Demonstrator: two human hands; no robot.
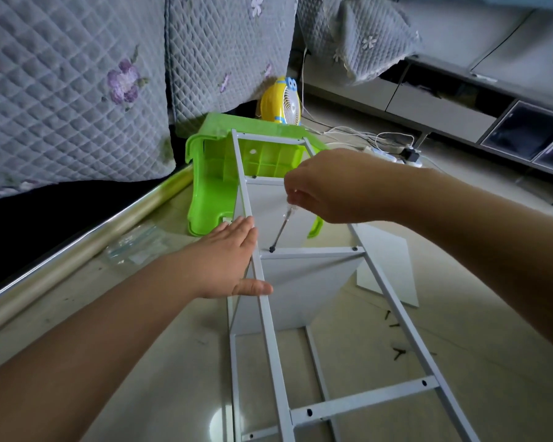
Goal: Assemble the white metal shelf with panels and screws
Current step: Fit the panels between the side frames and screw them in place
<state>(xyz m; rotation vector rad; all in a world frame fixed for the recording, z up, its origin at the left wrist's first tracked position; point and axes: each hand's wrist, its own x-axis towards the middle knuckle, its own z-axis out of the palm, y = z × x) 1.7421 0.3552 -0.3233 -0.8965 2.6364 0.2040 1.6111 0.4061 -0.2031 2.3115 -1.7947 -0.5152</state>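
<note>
The white metal shelf frame [276, 362] lies on its side on the floor, its ladder-like side facing up. A white panel [300, 288] is fitted under the middle crossbar [316, 251]. My right hand [326, 186] grips the clear handle of a screwdriver [281, 228], whose tip sits on a black screw [271, 249] at the left end of that crossbar. My left hand [227, 260] presses flat, fingers straight, against the frame's left upright, with the thumb lying over the rail.
A green plastic stool [217, 186] lies tipped behind the frame. A loose white panel [393, 269] lies on the right, with several black screws [396, 339] scattered nearby. A plastic bag [134, 245] lies at the left, beside the quilted sofa [77, 90]. A yellow fan [281, 102] and cables [390, 145] sit behind.
</note>
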